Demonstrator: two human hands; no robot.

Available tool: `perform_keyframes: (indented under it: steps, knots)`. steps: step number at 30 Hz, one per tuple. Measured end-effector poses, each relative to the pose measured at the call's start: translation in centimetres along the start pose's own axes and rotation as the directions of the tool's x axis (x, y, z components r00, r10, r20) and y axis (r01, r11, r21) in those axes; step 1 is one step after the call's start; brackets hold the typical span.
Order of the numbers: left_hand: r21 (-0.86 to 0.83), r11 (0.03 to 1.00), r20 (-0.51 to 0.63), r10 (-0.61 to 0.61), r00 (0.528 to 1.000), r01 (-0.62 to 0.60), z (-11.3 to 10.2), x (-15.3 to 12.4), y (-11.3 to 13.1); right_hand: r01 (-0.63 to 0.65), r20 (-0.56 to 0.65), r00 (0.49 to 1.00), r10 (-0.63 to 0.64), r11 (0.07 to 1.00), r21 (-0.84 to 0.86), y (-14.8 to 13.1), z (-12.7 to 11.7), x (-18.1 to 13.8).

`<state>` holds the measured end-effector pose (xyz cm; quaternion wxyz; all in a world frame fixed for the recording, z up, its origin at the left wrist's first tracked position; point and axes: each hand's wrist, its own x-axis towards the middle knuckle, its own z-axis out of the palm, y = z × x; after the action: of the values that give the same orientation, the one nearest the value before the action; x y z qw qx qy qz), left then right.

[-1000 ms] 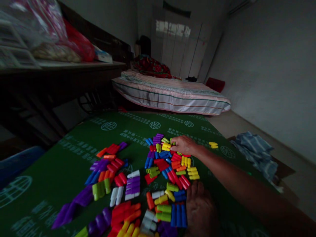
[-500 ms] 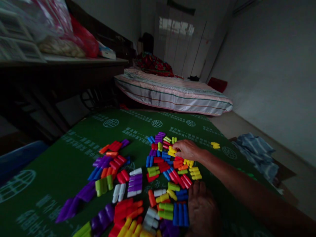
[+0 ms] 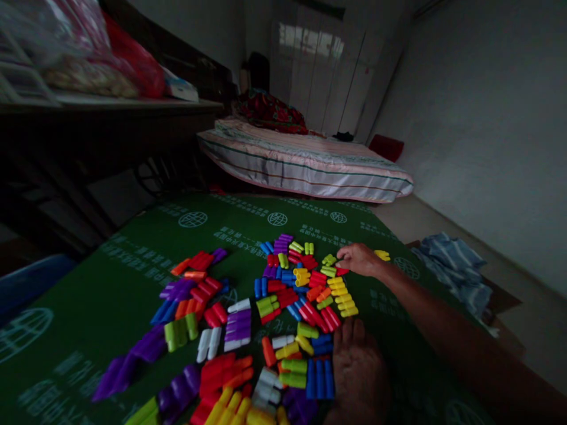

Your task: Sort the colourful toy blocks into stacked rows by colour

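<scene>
the right hand (image 3: 359, 258) reaches across the green mat (image 3: 146, 248) with fingers pinched narrow at a red block (image 3: 341, 271) on the pile's far right edge; the left hand is unseen.

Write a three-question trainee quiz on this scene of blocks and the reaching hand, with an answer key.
1. True or false: the right hand reaches to the far right edge of the pile of blocks.
2. What colour is the small block lying apart from the pile, just beyond the hand? A) yellow B) purple C) white
3. What lies on the green mat at the near edge of the pile, beside the blue blocks?

Key:
1. True; the fingertips are at a red block there.
2. A.
3. A bare foot, toes pointing toward the pile.
</scene>
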<state>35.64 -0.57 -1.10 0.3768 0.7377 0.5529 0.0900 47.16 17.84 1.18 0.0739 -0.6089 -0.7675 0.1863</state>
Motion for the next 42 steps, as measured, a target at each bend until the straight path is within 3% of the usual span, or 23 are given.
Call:
perform_keyframes:
  steps: [9, 14, 23, 31, 36, 42]
  knots:
    - [0.026, 0.999, -0.06, 0.022, 0.998, -0.02, 0.0, -0.3, 0.2, 0.021, 0.162, 0.984, -0.075, 0.95, 0.311, -0.1, 1.1, -0.9]
    - [0.014, 0.999, -0.068, 0.038, 0.997, -0.037, 0.3, -0.1, 0.0, -0.028, 0.107, 0.994, 0.001, 0.968, 0.248, 0.1, 1.1, -1.0]
    - [0.099, 0.994, -0.086, 0.059, 0.995, -0.05, 1.2, 0.2, -0.2, 0.066, 0.17, 0.977, -0.127, 0.944, 0.323, -1.6, 2.2, -2.1]
    - [0.136, 0.987, -0.107, 0.103, 0.989, -0.088, 1.3, 0.2, -0.3, 0.011, 0.19, 0.975, -0.119, 0.873, 0.488, -1.5, 2.6, -2.1]
    - [0.166, 0.98, -0.133, 0.132, 0.982, -0.109, 1.7, 0.4, -0.5, -0.01, 0.142, 0.988, -0.058, 0.899, 0.438, -0.4, 2.2, -2.1]
    - [0.145, 0.984, -0.148, 0.126, 0.981, -0.105, 1.5, 0.3, -0.4, -0.028, 0.187, 0.981, -0.056, 0.908, 0.419, -0.4, 2.5, -3.6]
